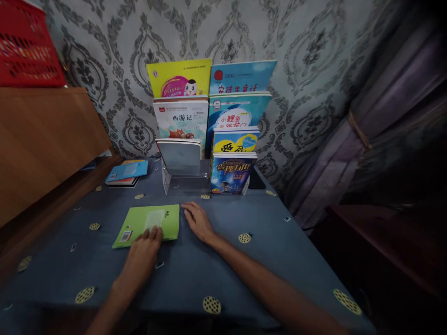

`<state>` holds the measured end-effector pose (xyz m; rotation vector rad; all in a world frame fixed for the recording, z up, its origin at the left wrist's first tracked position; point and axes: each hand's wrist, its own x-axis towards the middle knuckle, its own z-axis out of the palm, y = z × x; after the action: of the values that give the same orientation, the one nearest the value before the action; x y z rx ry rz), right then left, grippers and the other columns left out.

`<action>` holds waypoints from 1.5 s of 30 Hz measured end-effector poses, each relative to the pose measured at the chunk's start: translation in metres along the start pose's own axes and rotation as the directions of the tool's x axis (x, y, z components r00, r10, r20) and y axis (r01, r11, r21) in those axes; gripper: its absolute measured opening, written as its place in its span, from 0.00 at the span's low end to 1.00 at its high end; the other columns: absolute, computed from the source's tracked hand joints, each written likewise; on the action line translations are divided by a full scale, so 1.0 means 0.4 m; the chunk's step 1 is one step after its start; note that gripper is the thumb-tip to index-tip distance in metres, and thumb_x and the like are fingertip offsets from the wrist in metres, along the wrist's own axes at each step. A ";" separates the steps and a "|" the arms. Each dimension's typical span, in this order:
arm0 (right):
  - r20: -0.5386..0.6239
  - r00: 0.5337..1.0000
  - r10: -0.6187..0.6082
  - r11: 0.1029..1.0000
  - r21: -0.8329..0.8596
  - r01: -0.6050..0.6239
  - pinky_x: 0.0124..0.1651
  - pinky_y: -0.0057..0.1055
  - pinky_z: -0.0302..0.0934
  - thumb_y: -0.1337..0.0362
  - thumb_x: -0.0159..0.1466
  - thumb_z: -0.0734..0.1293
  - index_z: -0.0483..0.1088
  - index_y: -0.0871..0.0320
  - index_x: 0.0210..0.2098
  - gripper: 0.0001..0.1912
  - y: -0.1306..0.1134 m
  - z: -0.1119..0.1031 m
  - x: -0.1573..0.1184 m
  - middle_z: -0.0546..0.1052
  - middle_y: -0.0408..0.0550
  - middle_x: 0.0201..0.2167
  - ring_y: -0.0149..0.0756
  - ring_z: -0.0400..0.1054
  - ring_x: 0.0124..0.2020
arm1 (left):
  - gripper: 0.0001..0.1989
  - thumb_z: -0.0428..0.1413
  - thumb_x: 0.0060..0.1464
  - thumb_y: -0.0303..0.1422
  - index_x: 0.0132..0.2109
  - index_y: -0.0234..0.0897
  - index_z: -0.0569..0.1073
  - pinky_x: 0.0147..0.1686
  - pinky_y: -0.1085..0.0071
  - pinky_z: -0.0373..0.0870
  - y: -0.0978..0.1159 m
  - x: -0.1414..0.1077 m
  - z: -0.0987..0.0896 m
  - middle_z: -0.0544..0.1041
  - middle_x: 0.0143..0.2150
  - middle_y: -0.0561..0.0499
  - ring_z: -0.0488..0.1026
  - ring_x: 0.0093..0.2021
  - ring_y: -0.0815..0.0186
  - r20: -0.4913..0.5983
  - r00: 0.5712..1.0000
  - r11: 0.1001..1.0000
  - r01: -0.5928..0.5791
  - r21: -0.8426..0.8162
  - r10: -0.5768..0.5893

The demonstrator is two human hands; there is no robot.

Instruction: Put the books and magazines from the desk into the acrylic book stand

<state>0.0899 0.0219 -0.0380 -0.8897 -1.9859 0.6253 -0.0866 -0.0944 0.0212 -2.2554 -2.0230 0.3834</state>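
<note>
In front of the rack [166, 183], the green book [142, 222] is seen flat, long axis seemingly crosswise, touched by the left hand [145, 249] (grip cannot be told), flanked by the right hand [199, 222], fingers empty, loosely parted.

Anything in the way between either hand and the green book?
Nothing visible. The left hand's fingers are already over the green book; the right hand is just beside its right edge, no object between, though whether it touches is unclear.
</note>
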 end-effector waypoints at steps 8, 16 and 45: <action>0.018 1.000 -0.022 0.998 -0.058 0.023 0.59 0.43 0.62 0.67 0.69 0.59 0.73 0.58 0.50 0.15 0.017 -0.096 -0.061 0.76 0.55 0.50 0.41 0.68 0.54 | 0.30 0.45 0.53 0.14 0.61 0.31 0.70 0.50 0.57 0.76 0.132 -0.017 0.038 0.73 0.60 0.34 0.74 0.56 0.51 -0.197 0.966 0.986 -0.164 0.034 0.167; 0.025 0.997 0.077 0.979 -0.190 -0.071 0.60 0.43 0.61 0.63 0.72 0.58 0.74 0.58 0.51 0.15 0.082 -0.247 -0.144 0.76 0.55 0.51 0.42 0.68 0.56 | 0.25 0.48 0.56 0.18 0.60 0.30 0.71 0.44 0.57 0.78 0.280 -0.004 0.038 0.75 0.57 0.30 0.77 0.53 0.47 -0.255 0.915 0.950 -0.306 0.065 0.313; 0.113 0.989 0.096 0.941 -0.334 -0.053 0.47 0.43 0.64 0.68 0.70 0.58 0.76 0.56 0.49 0.16 0.138 -0.414 -0.231 0.76 0.53 0.38 0.44 0.67 0.40 | 0.17 0.48 0.64 0.26 0.56 0.33 0.73 0.54 0.60 0.74 0.243 0.168 0.032 0.77 0.57 0.41 0.76 0.55 0.57 -0.495 0.805 0.889 -0.440 -0.129 0.327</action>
<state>0.2862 0.0000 -0.0372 -1.1560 -2.2222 0.4036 0.0104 -0.0409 -0.0221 -2.5801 -1.4267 -0.3774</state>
